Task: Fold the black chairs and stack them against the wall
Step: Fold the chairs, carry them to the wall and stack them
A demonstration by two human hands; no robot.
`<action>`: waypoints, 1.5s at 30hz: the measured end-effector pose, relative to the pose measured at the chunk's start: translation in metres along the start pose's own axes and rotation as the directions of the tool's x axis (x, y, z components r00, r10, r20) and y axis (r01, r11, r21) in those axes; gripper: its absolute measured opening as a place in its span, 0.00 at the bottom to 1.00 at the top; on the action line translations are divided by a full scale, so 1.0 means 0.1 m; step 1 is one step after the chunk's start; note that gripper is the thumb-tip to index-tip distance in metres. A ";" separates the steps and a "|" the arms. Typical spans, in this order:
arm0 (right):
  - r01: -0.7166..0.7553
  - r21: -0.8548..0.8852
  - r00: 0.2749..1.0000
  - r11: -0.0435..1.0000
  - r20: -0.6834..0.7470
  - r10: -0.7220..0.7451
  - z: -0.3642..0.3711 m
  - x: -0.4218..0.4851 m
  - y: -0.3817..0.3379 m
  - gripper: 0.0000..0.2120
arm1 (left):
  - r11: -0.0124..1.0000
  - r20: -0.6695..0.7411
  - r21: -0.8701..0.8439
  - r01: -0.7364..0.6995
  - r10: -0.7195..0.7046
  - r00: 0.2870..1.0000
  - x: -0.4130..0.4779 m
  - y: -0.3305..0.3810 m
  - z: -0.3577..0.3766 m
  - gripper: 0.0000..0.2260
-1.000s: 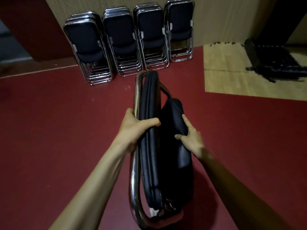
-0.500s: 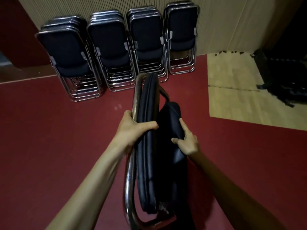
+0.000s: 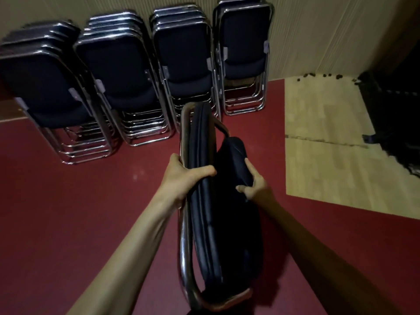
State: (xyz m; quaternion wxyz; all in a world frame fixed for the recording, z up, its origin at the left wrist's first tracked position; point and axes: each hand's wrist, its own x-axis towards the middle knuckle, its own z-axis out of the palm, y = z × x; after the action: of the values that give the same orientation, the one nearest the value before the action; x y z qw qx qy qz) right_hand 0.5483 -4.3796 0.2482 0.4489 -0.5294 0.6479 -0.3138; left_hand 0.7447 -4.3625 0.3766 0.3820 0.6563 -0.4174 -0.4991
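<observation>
Black folding chair is shut flat and held edge-on in front of the person, over the red floor. Its top end points at the stacks by the wall. It is close to them, but the picture does not show if it touches.

The chair has a shiny, round metal tube that bends in a loop at the bottom. Its padded back is black, smooth and a bit puffy, with long seams down the edge. Its padded seat is black too, with round corners, and lies flat against the back.

The left hand grips the chair. Its fingers curl round the metal tube and its thumb lies across the padded back. The right hand holds the edge of the padded seat. Its fingers wrap over the far side and its thumb sticks out toward the other hand.

Four stacks of folded chairs lean in a row on the wall. Each stack holds several chairs of the same kind, black pads in shiny frames, one tucked behind the next. The wall is tan with thin lines running up and down.

On the right, the red floor meets a pale wooden patch. Small dark bits lie where it meets the wall. A black heap sits at the far right, too dark to tell what it is.
</observation>
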 end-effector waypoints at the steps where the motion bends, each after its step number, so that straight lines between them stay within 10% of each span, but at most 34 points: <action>1: 0.008 0.026 1.000 1.000 0.005 -0.009 -0.10 0.26 0.01 0.41 | 1.000 0.014 -0.009 0.009 -0.009 1.000 0.25 0.10 0.10 0.28; 29: 0.069 -0.298 0.966 0.952 0.260 0.011 -2.92 7.66 -0.73 0.33 | 0.935 -0.132 -0.335 0.115 -0.168 0.977 6.43 2.47 3.29 0.38; 33: 0.179 -0.301 0.926 0.937 0.373 -0.057 -3.07 8.62 -0.76 0.46 | 0.915 -0.182 -0.382 0.132 -0.215 0.959 7.10 2.66 3.60 0.42; 45: 0.382 -0.375 0.741 0.845 0.670 -0.037 -3.49 10.91 -0.94 0.43 | 0.857 -0.526 -0.500 0.122 -0.413 0.744 8.55 3.25 4.93 0.38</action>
State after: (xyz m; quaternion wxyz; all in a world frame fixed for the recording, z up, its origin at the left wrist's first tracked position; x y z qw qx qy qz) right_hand 0.2275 -5.4820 0.1982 0.4529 -0.7715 0.4468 0.0099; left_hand 0.3419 -5.3160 0.2841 0.5553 0.7343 -0.0460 -0.3877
